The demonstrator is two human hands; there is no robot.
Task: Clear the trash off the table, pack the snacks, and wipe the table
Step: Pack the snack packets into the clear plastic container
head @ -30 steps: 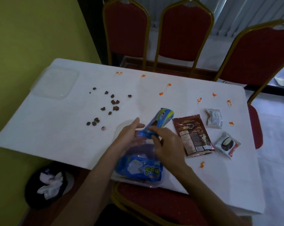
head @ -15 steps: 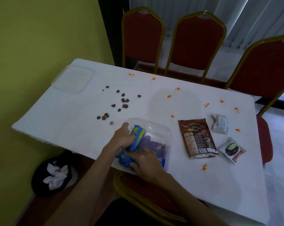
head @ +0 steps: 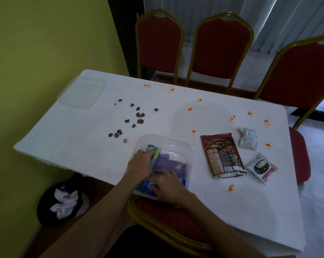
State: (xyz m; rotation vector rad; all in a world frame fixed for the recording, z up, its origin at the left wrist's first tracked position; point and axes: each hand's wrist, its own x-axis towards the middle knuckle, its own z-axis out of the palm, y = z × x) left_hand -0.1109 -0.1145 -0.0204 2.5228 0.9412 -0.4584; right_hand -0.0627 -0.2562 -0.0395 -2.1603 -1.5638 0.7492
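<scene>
A white table [head: 94, 146] stands against a yellow wall [head: 46, 53], spotted with orange stains [head: 190, 109] and brown crumbs [head: 138, 114]. Both hands are in the clear tub [head: 177, 146] at its near edge: the left hand [head: 139, 165] grips a blue packet [head: 154, 154], the right hand [head: 167, 185] presses flat on the packets. Red chairs [head: 220, 47] line the far side.

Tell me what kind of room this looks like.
Probably a function or meeting room rather than a home kitchen: red padded banquet chairs with gold frames line a long table under a white cloth, with vertical blinds behind. A black bin holding crumpled tissue sits beside it.
</scene>
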